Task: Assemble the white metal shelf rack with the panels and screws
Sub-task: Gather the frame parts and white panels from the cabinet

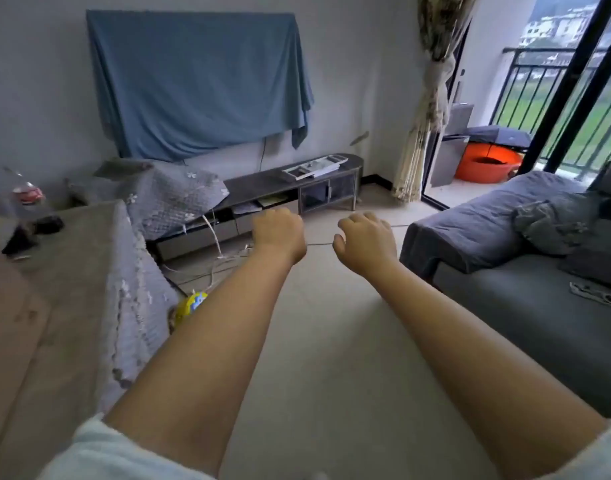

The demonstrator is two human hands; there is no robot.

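Left hand [279, 234], right hand [364, 239] above floor [331, 341].

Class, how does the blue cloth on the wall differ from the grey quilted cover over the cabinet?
The plain blue cloth hangs high on the wall; the grey quilted cover is flower-patterned and lies low over the dark cabinet's left end. Both are draped fabric.

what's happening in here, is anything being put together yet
Not yet. A person stretches both arms out over the floor. The left hand and right hand are loosely curled and hold nothing. What look like white panels lie on the TV stand across the room, untouched.
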